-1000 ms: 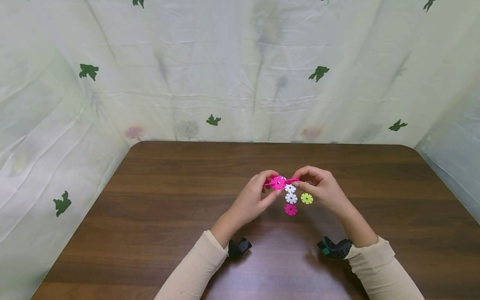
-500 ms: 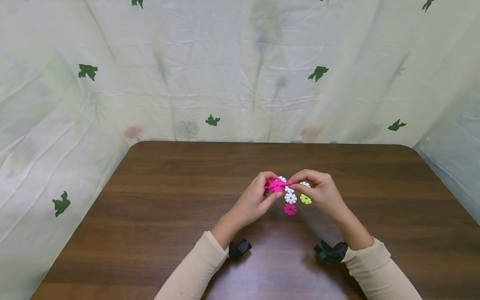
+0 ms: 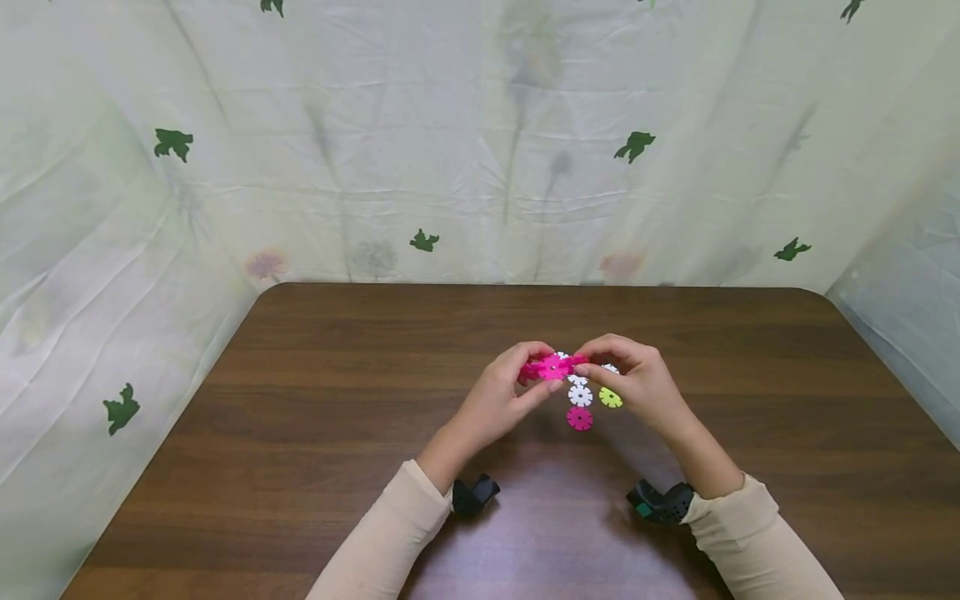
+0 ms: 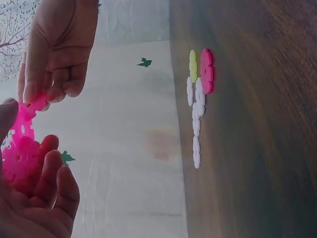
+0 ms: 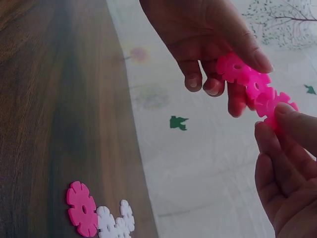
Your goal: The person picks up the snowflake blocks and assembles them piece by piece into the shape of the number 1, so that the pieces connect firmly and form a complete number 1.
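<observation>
Three pink notched plastic discs [image 5: 256,85], slotted together in a short chain, are held up over the table between both hands. My left hand [image 3: 498,387] pinches the left end between thumb and fingers. At the other end, my right hand [image 3: 637,375] grips the last disc with thumb and fingertips. Below and just in front of the chain, several loose discs lie flat on the table: a pink disc [image 3: 580,418], a white disc [image 3: 580,396] behind it, and a yellow-green disc [image 3: 611,397] to the right. The hands and chain partly cover other white discs behind.
A brown wood table [image 3: 337,417] extends around the hands. Behind it hangs a pale cloth [image 3: 450,167] with green bird-like shapes. Dark wrist cameras sit on both sleeves, the left camera [image 3: 474,495] and the right camera [image 3: 660,502].
My right hand has come slightly left, closer to the left hand. The pink chain has tilted, so its end discs show more of their faces than before. The loose discs stay put.
</observation>
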`<state>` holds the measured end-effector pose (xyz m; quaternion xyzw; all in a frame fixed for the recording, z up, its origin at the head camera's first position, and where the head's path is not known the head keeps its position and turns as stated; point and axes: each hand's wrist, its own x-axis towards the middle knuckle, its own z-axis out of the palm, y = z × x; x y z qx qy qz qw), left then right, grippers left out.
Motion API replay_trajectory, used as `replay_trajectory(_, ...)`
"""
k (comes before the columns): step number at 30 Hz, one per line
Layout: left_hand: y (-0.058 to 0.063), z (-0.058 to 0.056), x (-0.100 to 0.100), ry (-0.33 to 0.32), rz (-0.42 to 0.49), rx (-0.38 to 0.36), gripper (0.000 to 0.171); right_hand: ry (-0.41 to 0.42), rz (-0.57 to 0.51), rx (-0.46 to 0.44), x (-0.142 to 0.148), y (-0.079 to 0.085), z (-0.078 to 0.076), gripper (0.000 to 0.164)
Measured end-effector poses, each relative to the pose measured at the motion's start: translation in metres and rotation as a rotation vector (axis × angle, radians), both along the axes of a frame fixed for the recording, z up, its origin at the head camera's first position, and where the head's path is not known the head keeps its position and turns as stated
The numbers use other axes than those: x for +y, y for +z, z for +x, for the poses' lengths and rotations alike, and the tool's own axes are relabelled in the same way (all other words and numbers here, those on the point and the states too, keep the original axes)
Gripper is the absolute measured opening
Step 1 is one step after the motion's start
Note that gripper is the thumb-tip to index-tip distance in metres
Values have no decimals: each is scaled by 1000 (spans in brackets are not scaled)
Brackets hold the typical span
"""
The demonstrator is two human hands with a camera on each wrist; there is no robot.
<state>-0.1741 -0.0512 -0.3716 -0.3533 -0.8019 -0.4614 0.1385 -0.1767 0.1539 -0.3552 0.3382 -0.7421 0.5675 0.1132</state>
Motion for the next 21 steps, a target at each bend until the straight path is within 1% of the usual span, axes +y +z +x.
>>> replay_trajectory(3, 0, 0, -1, 16, 9, 8, 44, -10, 3, -27, -4, 7, 5, 23)
replay_trajectory(6, 1, 0, 0, 16, 19, 30, 45, -36, 12, -61, -9, 14, 10, 25)
replay_trajectory(7, 1, 0, 0, 14, 20, 41, 45, -42, 10, -70, -9, 14, 11, 26)
replay_trajectory(10, 0, 0, 1, 11, 27, 79, 44, -37, -9, -103, -11, 11, 10, 27)
replay_trajectory(16, -1, 0, 3, 20, 39, 124, 44, 24, -51, -167, -9, -4, 2, 27)
replay_trajectory(21, -2, -1, 3, 42, 35, 162, 42, 54, -69, -192, -11, -8, 2, 26)
